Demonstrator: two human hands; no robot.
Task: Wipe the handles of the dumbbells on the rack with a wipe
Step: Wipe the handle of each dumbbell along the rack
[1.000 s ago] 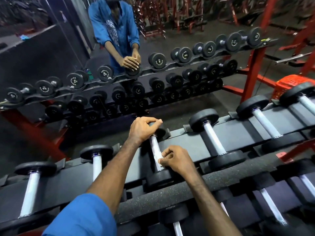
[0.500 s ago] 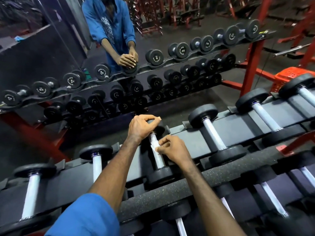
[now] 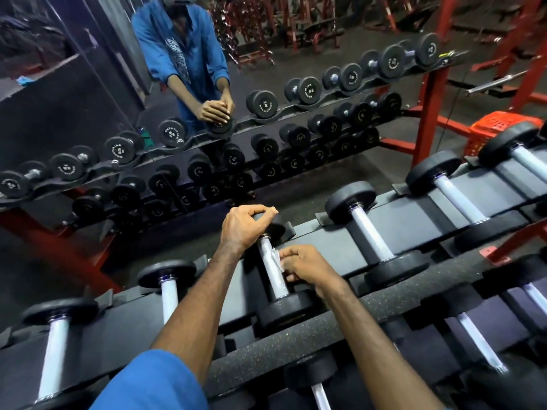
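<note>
On top shelf of black rack (image 3: pixel 414 223), my left hand (image 3: pixel 241 227) grips far head of black chrome-handled dumbbell (image 3: pixel 273 276); right hand (image 3: pixel 307 269) pinches small white wipe (image 3: pixel 277 257) against handle's right side.

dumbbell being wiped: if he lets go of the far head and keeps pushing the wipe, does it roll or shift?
Probably stays put. The dumbbell lies in a rack cradle, which should block rolling. Its thick black heads suggest weight, so light wipe pressure from the right hand is unlikely to slide it. It may still spin on its axis, likely why the left hand grips the far head.
</note>
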